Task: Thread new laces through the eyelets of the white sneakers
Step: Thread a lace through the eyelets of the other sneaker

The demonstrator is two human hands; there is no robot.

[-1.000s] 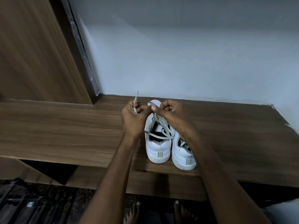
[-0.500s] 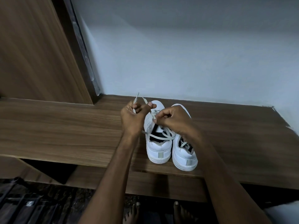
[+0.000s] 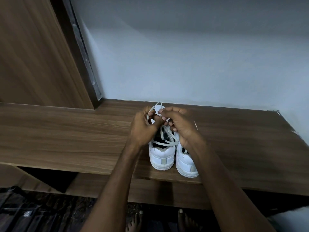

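Wall [image 3: 184,52]: pale blue-grey, it fills the upper right and centre of the frame.
Wood panel [image 3: 33,52]: brown, it stands in the upper left of the frame, with a dark edge strip on its right side.
Shelf [image 3: 66,136]: a wide brown wooden surface across the middle of the frame, from the left edge to the right edge; it carries the shoes.
Floor [image 3: 41,213]: dark, seen in the lower left of the frame under the shelf.
Feet [image 3: 135,220]: 2 bare feet at the bottom centre of the frame, partly cut by the edge.
White sneakers [image 3: 162,156]: 2 shoes side by side at the centre of the frame, near the front edge of the shelf, heels toward the camera and toes toward the wall. They touch or nearly touch each other.
Left hand [image 3: 143,128]: it is over the left shoe, fingers curled, and it pinches a part of the lace between thumb and fingers.
Right hand [image 3: 180,126]: it is over the 2 shoes, just beside the left hand, fingers curled, and the fingertips pinch the lace.
Lace [image 3: 167,141]: pale, it loops loosely across the opening of the left shoe and rises into both hands; 1 thin end stands up above the hands. Which eyelet it goes through, one cannot tell.
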